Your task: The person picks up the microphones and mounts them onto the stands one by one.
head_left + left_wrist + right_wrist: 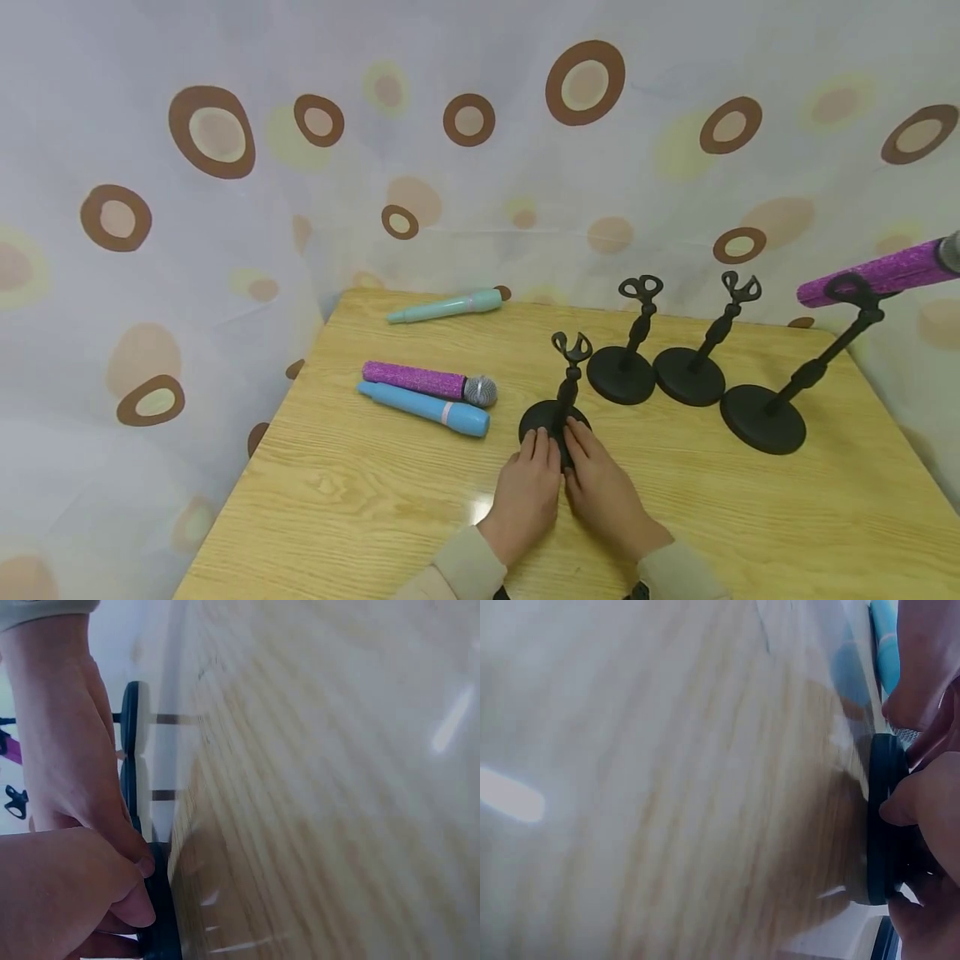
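Both hands are at the round black base of a microphone stand (567, 390) in the middle of the table. My left hand (528, 493) holds the base's near left part, fingers over its top. On the near right part, my right hand (604, 497) grips the same base. In the left wrist view, a thumb lies against the edge of the base (161, 915). The right wrist view shows the base (881, 825) with a thumb on its rim. The stand is upright and its clip holds nothing. The hands cover part of the base.
Two black stands (621, 375) (690, 377) stand behind to the right; a third stand (763, 419) there carries a purple glitter microphone (885, 273). Left on the wooden table (315, 500) lie a purple microphone (416, 379), a blue microphone (427, 407) and a mint-green microphone (446, 308).
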### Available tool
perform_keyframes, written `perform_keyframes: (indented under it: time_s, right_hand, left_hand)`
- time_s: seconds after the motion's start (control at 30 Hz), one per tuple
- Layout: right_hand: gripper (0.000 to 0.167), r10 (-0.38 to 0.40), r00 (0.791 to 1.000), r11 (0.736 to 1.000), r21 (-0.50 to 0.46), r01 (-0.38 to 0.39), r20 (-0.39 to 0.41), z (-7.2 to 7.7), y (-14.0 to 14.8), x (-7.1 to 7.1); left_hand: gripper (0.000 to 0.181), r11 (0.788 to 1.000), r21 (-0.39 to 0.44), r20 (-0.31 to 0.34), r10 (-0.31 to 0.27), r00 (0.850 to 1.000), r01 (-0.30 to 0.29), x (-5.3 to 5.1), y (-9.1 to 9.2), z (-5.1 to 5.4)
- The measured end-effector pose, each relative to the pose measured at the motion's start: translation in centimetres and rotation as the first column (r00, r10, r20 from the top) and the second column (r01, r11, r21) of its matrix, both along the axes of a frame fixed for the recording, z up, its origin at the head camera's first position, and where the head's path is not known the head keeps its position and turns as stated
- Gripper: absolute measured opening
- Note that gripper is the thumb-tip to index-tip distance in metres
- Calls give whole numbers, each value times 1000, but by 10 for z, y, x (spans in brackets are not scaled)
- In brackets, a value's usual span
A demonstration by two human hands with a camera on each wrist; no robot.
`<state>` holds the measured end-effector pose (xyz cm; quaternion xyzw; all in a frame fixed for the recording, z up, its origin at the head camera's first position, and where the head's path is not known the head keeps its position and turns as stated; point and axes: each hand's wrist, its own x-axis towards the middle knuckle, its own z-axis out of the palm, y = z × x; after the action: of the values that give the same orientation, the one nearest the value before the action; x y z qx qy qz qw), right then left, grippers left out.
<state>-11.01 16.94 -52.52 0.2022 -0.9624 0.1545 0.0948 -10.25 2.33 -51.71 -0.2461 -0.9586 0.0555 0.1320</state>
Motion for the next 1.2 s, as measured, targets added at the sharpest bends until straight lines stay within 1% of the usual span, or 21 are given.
perform_keyframes:
  time_s: [0.03, 0.23, 0.33, 0.47, 0.6, 0.77, 1.0, 1.1, 1.2]
  right_hand:
    - [54, -2, 1000, 1000, 1, 2, -3, 0, 0, 2]
    - [52, 1, 1000, 1000, -14, -2, -16, 1, -4, 12]
    - [50, -8, 1000, 1000, -11, 8, -21, 1, -5, 16]
    - [50, -44, 999, 999, 0, 44, -7, -1, -6, 23]
    - [50, -55, 998, 998, 10, 55, -4, -1, -6, 29]
    - [50, -55, 998, 998, 28, 56, -29, 1, -6, 32]
    - [49, -75, 996, 996, 36, 77, -52, 5, -10, 33]
    - [51, -88, 995, 995, 45, 90, -37, 8, -12, 35]
    - [54, -96, 995, 993, 62, 98, -26, 10, -14, 35]
  left_hand:
    - [47, 1000, 5, -3, -3, 1000, 3, 2, -1, 0]
    - [48, 1000, 5, 41, -6, 999, 6, 11, -5, 1]
    - [48, 1000, 8, 31, -5, 1000, 4, 15, -7, 0]
    - [50, 1000, 15, 0, -18, 1000, 18, 19, -8, -3]
    - [57, 1000, 17, 5, -24, 1000, 24, 23, -11, -6]
    - [59, 999, 20, 22, -35, 999, 34, 23, -14, -7]
    - [53, 998, 20, 35, -68, 997, 67, 22, -15, -2]
    - [52, 996, -1, 18, -92, 996, 92, 23, -15, -2]
    - [52, 993, -26, -23, -115, 993, 114, 22, -15, -2]
